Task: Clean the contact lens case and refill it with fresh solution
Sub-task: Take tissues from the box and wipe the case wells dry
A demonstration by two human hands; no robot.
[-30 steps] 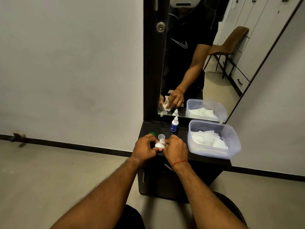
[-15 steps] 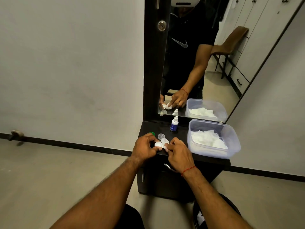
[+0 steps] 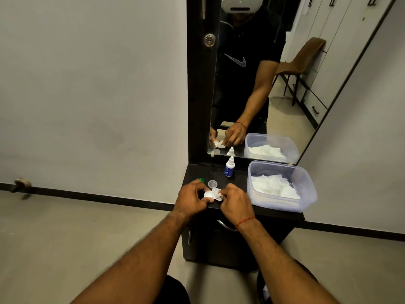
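Over the front edge of a small dark cabinet [image 3: 276, 212] my left hand [image 3: 192, 199] grips a white contact lens case [image 3: 208, 194]. My right hand [image 3: 235, 204] pinches a small white tissue [image 3: 217, 194] against the case's right well. A clear loose cap [image 3: 212, 183] lies on the cabinet top just behind my hands. A green cap [image 3: 200, 180] peeks out behind my left knuckles. A small solution bottle [image 3: 229, 167], white with a blue label, stands upright near the mirror.
A clear plastic tub [image 3: 306, 189] holding white tissues fills the cabinet's right side. A tall mirror [image 3: 263, 84] in a dark frame rises behind the cabinet and reflects a person's arm and hands. Grey walls flank the cabinet; the floor is beige.
My right hand drew back a little from the case, then came in again with the tissue against it. The left hand stayed in place holding the case.
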